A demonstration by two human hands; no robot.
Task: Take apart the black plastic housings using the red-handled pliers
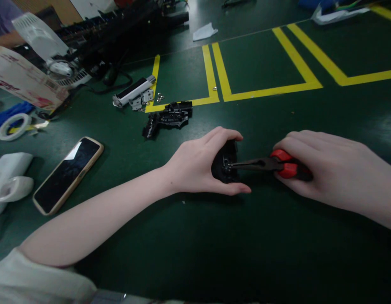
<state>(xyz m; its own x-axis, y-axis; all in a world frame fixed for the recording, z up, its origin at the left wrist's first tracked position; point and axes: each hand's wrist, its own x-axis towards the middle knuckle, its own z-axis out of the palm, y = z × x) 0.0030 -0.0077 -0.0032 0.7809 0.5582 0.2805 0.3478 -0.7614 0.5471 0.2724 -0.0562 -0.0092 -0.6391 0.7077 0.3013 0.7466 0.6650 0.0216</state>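
My left hand [201,162] is wrapped around a small black part [221,165], thumb on the near side and fingers on the far side. Small metal bits show in the middle of that part. Closed around the red handles of needle-nose pliers [258,164] is my right hand [334,169]. The pliers' tips point left and touch the metal bits; whether they pinch one I cannot tell. Beyond my left hand lies a black mechanical assembly [171,117] with a handle-like end.
Left of my forearm lie a phone [68,175], a white tape roll [14,126] and a white device [12,181]. Small rings [160,97], metal brackets [141,100] and a black-and-white bar [133,90] lie farther back. Yellow tape [271,92] marks the green table. A person's arm [8,40] shows far left.
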